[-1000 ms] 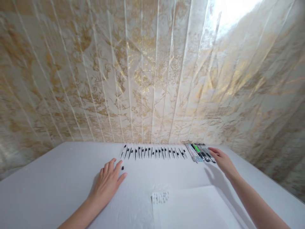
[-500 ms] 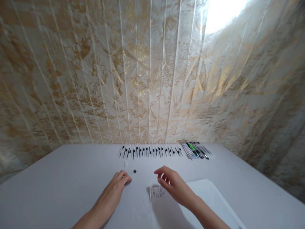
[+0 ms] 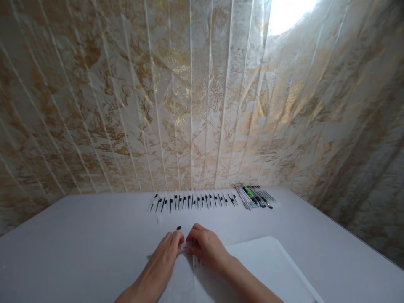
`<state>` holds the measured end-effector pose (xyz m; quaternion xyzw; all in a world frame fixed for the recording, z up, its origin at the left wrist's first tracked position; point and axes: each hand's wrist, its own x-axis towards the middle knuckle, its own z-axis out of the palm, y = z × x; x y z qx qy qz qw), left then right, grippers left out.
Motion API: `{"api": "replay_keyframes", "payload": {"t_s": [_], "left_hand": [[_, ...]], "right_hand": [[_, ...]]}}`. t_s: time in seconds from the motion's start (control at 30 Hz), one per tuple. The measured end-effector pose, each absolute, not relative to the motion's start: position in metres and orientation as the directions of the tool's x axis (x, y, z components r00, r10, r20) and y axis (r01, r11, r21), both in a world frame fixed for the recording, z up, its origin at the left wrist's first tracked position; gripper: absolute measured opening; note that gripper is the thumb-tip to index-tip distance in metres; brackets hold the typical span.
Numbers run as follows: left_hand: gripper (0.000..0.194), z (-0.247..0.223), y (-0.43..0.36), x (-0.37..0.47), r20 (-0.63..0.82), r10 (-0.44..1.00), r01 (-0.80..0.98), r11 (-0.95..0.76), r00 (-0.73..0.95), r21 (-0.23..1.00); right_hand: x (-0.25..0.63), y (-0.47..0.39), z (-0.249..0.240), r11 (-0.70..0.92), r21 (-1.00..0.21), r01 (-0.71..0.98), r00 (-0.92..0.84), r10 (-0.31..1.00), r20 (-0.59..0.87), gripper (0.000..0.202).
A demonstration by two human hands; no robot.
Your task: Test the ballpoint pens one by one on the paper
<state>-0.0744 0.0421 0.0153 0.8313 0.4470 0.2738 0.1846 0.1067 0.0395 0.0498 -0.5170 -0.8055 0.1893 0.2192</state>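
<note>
My left hand (image 3: pixel 164 256) and my right hand (image 3: pixel 206 249) meet low in the middle of the table. Both are closed, pinching a clear strip that looks like the mouth of a clear plastic bag (image 3: pixel 180 280). The bag hangs or lies below my fingers; its exact outline is hard to make out. Small dark print (image 3: pixel 197 262) shows beside my right hand, partly covered by it. A small black pen cap (image 3: pixel 179 227) lies just beyond my left fingertips. The dark tip of a thin object (image 3: pixel 149 256) sticks out left of my left hand, the rest hidden.
A row of clear pen parts with black caps (image 3: pixel 194 202) runs along the table's back. Right of it lies a bundle of pens and refills (image 3: pixel 254 198). A white tray (image 3: pixel 296 269) is at the right front. Behind the table hangs a gold-patterned sheet (image 3: pixel 189 105).
My right hand has moved left and down to meet my left hand, which shifted right. Both now pinch the clear plastic. The view has turned slightly.
</note>
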Motion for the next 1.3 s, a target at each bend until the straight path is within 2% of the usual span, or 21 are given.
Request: {"api": "replay_keyframes", "payload": {"t_s": [0.1, 0.4, 0.47, 0.57, 0.8, 1.3], "left_hand": [[0.021, 0.021, 0.040, -0.074, 0.340, 0.823, 0.581, -0.563, 0.455, 0.588], [0.023, 0.046, 0.052, -0.095, 0.451, 0.778, 0.610, -0.625, 0.437, 0.487], [0.021, 0.050, 0.056, -0.103, 0.483, 0.770, 0.630, -0.627, 0.416, 0.458], [0.020, 0.053, 0.063, -0.113, 0.516, 0.762, 0.672, -0.619, 0.390, 0.407], [0.020, 0.049, 0.070, -0.121, 0.508, 0.775, 0.717, -0.590, 0.376, 0.370], [0.020, 0.048, 0.067, -0.116, 0.481, 0.799, 0.680, -0.578, 0.360, 0.451]], "right_hand": [[0.105, 0.037, 0.047, 0.396, -0.504, 0.768, -0.362, 0.917, 0.170, 0.009], [0.103, 0.036, 0.049, 0.501, -0.313, 0.807, -0.470, 0.865, 0.175, 0.013], [0.105, 0.037, 0.053, 0.484, -0.375, 0.791, -0.448, 0.875, 0.184, 0.015], [0.121, 0.040, 0.062, 0.409, -0.539, 0.737, -0.358, 0.911, 0.203, 0.017], [0.158, 0.048, 0.086, 0.331, -0.712, 0.619, -0.230, 0.943, 0.239, 0.014], [0.162, 0.046, 0.092, 0.387, -0.665, 0.639, -0.256, 0.922, 0.290, 0.015]]}}
